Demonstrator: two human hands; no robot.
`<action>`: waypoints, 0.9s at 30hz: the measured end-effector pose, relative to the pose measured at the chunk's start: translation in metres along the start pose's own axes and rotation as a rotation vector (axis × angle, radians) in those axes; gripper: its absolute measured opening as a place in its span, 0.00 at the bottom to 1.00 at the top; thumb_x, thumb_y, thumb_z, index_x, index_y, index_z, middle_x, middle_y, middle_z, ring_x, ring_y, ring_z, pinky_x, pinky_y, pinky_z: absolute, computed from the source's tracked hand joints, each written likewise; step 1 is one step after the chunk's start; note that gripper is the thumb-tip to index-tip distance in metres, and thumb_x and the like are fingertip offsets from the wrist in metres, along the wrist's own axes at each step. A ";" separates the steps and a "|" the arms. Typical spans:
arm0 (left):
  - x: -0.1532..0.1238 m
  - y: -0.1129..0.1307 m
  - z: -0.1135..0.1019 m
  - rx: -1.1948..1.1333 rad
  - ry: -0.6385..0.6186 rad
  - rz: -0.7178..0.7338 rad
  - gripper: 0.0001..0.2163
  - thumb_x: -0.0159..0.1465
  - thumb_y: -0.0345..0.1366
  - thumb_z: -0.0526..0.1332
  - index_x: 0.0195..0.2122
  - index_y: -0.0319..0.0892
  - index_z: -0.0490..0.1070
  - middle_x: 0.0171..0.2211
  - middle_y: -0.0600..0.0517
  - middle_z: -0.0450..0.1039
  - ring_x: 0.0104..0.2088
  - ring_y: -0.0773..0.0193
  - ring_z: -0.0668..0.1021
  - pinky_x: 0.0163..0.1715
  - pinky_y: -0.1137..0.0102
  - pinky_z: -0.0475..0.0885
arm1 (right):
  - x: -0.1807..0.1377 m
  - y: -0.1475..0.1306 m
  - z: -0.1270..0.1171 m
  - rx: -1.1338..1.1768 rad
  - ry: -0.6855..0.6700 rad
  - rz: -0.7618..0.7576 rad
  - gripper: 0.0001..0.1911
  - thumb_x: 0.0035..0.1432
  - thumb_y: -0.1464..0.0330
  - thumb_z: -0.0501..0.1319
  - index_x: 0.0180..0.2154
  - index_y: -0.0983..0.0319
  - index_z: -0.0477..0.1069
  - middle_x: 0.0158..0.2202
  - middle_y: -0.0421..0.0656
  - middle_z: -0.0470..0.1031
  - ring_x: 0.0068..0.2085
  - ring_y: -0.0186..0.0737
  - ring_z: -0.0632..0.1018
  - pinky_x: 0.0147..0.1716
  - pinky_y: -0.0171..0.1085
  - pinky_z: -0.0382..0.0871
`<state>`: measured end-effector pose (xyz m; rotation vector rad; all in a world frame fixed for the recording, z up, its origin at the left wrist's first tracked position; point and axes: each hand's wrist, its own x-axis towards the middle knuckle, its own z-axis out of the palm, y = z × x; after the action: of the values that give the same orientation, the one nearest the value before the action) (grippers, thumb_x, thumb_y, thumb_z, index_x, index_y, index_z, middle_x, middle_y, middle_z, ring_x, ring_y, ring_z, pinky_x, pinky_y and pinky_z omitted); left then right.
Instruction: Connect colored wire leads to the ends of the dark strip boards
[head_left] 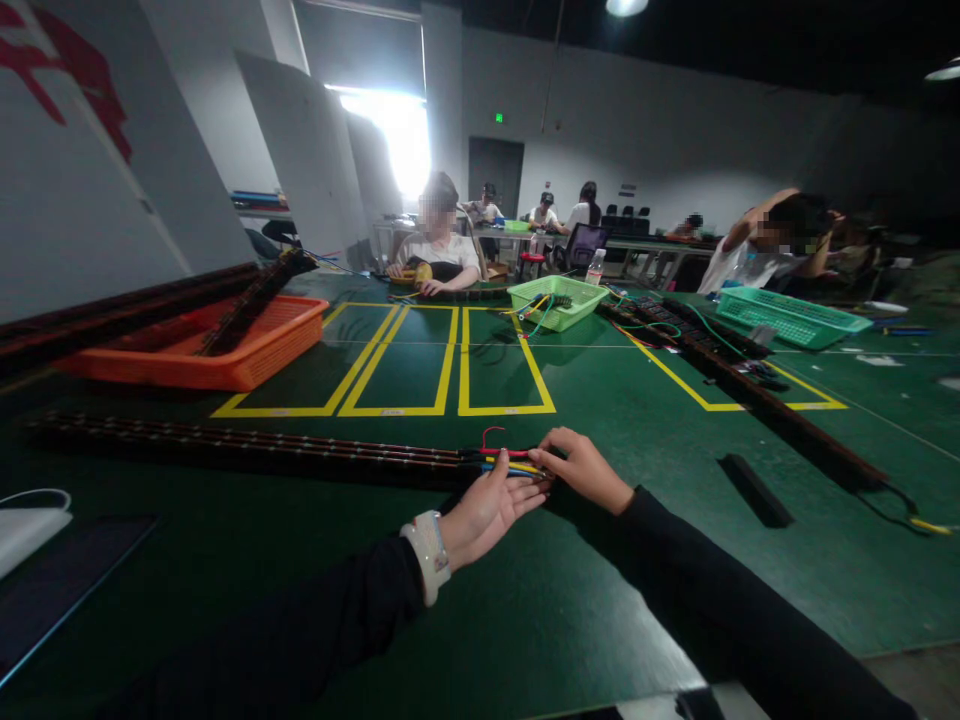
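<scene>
A long dark strip (pixel 247 447) lies across the green table in front of me, with red, yellow and blue wires (pixel 510 460) coming out of its right end. My left hand (pixel 484 510) rests against that end from the near side, fingers stretched flat along the wires. My right hand (pixel 581 465) is curled over the wire ends, fingertips pinching them. Both sleeves are black, and a white band is on my left wrist.
An orange basket (pixel 202 350) with dark strips stands at back left, a green basket (pixel 559 300) at back centre, a teal one (pixel 795 315) at right. Another long strip (pixel 765 400) runs along the right. A small dark bar (pixel 754 490) lies nearby. Several people sit at the far tables.
</scene>
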<state>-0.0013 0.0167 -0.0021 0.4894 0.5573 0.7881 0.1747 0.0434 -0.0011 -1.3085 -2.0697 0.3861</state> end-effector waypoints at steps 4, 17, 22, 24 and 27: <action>-0.002 0.001 0.001 0.041 -0.017 -0.005 0.24 0.65 0.47 0.48 0.45 0.26 0.66 0.41 0.31 0.73 0.45 0.53 0.76 0.54 0.58 0.63 | 0.008 0.011 0.011 0.293 -0.018 0.206 0.18 0.56 0.55 0.57 0.26 0.63 0.69 0.24 0.39 0.69 0.28 0.34 0.69 0.28 0.33 0.60; -0.003 0.001 0.001 -0.006 -0.026 -0.009 0.23 0.65 0.46 0.49 0.46 0.29 0.66 0.46 0.33 0.71 0.47 0.54 0.75 0.55 0.58 0.63 | 0.001 0.012 -0.003 0.013 0.073 0.057 0.21 0.59 0.55 0.55 0.20 0.62 0.60 0.20 0.37 0.61 0.24 0.32 0.63 0.25 0.32 0.54; -0.002 0.001 0.000 -0.010 -0.039 0.018 0.20 0.65 0.45 0.50 0.43 0.31 0.69 0.43 0.37 0.72 0.46 0.57 0.75 0.55 0.58 0.62 | -0.004 0.002 -0.016 -0.160 -0.113 -0.301 0.20 0.61 0.58 0.53 0.22 0.62 0.63 0.22 0.38 0.64 0.27 0.33 0.65 0.32 0.35 0.56; -0.002 0.001 0.000 -0.007 -0.043 0.022 0.20 0.65 0.45 0.50 0.41 0.31 0.69 0.42 0.37 0.73 0.46 0.57 0.75 0.55 0.59 0.62 | -0.005 0.001 -0.015 -0.180 -0.167 -0.360 0.19 0.61 0.59 0.54 0.22 0.62 0.64 0.22 0.39 0.65 0.28 0.33 0.66 0.33 0.35 0.56; -0.002 0.000 0.000 -0.008 -0.036 0.019 0.19 0.65 0.45 0.49 0.43 0.32 0.68 0.43 0.37 0.72 0.47 0.56 0.74 0.55 0.58 0.62 | -0.005 0.002 -0.010 -0.183 -0.152 -0.321 0.19 0.62 0.61 0.52 0.22 0.62 0.64 0.22 0.39 0.65 0.27 0.33 0.66 0.31 0.33 0.56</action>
<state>-0.0025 0.0154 -0.0015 0.5015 0.5169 0.7975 0.1843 0.0389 0.0035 -1.0464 -2.4429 0.1604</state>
